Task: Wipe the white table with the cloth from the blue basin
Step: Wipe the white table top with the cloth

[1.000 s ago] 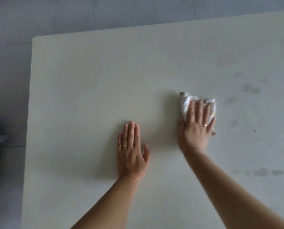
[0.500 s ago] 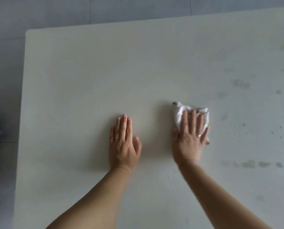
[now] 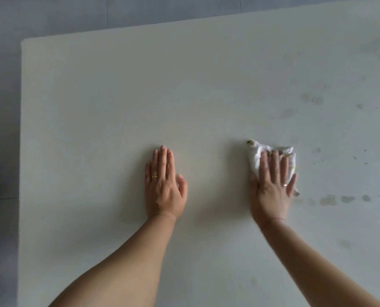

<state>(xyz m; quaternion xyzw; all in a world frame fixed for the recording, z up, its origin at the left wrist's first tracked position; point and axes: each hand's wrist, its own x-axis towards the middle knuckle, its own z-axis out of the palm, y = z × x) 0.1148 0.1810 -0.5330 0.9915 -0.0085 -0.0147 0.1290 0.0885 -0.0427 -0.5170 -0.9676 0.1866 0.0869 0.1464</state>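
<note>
**Desk:** What has shifted since half a second ago?

**Field:** Our right hand (image 3: 273,187) has slid the cloth (image 3: 256,155) rightward. The gap to our left hand (image 3: 164,187) is wider, and the grey marks are closer.

**Desk:** Set the scene, biggest things first.

**Field:** The white table (image 3: 118,96) fills the view, its far left corner against a grey floor (image 3: 51,16). Our two bare forearms reach in from the near edge. The left hand lies flat, palm down, fingers straight and together, holding nothing. The right hand is flat too, fingers straight and slightly spread. It presses the bunched white cloth onto the tabletop without gripping it.

**Desk:** And where does the work lie?

**Field:** To the right. A row of grey marks (image 3: 330,199) starts just beside our right little finger and runs away rightward. Fainter blotches (image 3: 313,99) sit farther up the table. The cloth's longer side runs from far left to near right under our fingers, so it meets that row nearly broadside. We judge the right hand much the nearer. The left hand is well apart from the marks and, we judge, only braces us.
</note>
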